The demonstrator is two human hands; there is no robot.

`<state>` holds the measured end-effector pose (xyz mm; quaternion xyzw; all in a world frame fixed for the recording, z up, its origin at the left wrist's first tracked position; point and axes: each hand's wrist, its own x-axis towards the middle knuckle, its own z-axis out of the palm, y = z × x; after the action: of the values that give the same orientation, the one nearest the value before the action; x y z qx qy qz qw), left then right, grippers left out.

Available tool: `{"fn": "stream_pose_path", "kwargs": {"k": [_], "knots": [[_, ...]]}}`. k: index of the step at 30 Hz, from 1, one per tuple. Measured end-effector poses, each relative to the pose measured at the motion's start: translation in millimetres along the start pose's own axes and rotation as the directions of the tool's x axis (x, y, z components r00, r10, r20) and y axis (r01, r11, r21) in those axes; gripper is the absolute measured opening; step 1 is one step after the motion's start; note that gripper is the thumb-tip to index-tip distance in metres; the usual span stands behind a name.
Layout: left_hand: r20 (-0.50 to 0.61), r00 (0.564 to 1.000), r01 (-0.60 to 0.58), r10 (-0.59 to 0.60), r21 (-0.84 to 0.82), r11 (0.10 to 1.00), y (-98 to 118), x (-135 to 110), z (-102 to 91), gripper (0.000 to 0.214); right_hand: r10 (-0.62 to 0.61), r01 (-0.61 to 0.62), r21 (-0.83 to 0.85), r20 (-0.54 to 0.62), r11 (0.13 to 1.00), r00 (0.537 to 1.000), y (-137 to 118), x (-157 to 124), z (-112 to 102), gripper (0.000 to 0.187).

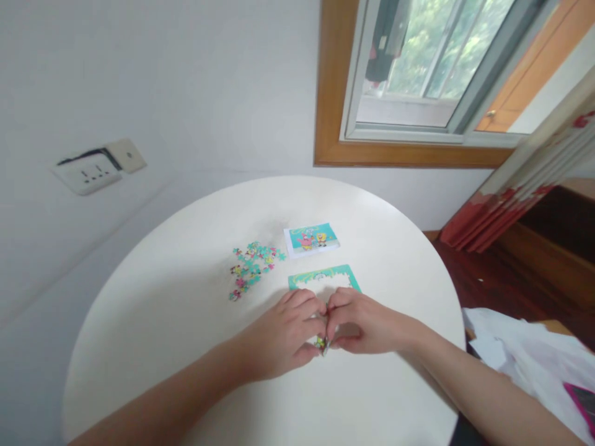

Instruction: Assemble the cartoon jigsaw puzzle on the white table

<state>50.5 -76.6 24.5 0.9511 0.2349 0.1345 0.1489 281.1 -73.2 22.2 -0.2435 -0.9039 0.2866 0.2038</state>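
Observation:
My left hand (283, 334) and my right hand (362, 322) meet at the middle of a round white table (186, 322), fingertips pinched together on a small jigsaw piece (320, 342) with yellow and green on it. Just beyond the hands lies a puzzle frame (324, 277) with a teal border and a white middle, partly hidden by my fingers. A loose heap of teal, pink and yellow puzzle pieces (251, 266) lies to the left of the frame. A small cartoon picture card (311, 240) sits farther back.
A wall with a socket plate (88, 173) is to the left. A wooden-framed window (418, 80) is behind the table. To the right are folded red-and-white curtains (511, 192), dark wooden floor and white cloth (520, 347).

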Motion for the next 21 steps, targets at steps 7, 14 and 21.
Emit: {"fn": "stream_pose_path", "kwargs": {"k": [7,14,21], "knots": [[0.054,0.997,0.045,-0.045,0.007,0.999,2,-1,-1.3,0.023,-0.028,0.033,0.096,-0.057,0.995,0.998,4,3,10,0.006],[0.069,0.995,0.074,-0.072,-0.019,0.997,2,-1,-2.2,0.027,0.067,-0.06,0.227,-0.024,0.972,0.997,4,2,9,0.009],[0.059,0.998,0.039,-0.037,-0.037,0.999,3,-2,-7.7,0.023,0.19,-0.183,0.425,0.026,0.887,0.981,12,-5,10,0.013]]}}
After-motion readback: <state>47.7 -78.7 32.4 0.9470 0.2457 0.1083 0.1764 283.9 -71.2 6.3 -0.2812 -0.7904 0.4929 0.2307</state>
